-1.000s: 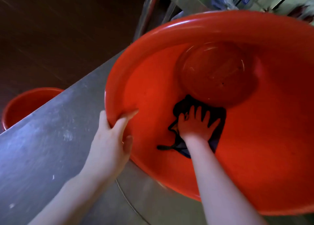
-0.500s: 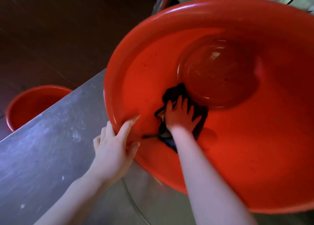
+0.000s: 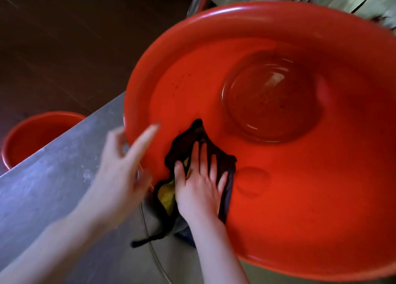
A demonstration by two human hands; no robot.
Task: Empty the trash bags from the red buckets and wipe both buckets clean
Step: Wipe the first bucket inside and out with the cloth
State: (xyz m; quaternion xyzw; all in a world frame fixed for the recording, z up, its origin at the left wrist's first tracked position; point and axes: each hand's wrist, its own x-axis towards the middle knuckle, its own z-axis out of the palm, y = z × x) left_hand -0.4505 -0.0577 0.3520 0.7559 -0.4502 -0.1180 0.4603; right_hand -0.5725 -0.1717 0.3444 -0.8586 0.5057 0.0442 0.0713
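A large red bucket [image 3: 300, 187] fills the right and centre of the frame, tipped so that its mouth faces the camera, its lower edge over a steel bench [image 3: 53, 187]. The right hand [image 3: 198, 188] lies flat, fingers spread, pressing a dark cloth [image 3: 186, 142] with a yellow underside against the lower left inner wall near the rim; this grip is open, palm down on the cloth. The left hand [image 3: 122, 172], blurred, sits at the bucket's left rim with fingers spread and loose, grip open; contact with the rim cannot be determined. A second red bucket [image 3: 32, 133] stands on the dark floor [image 3: 75, 37] at the left edge, beyond the bench.
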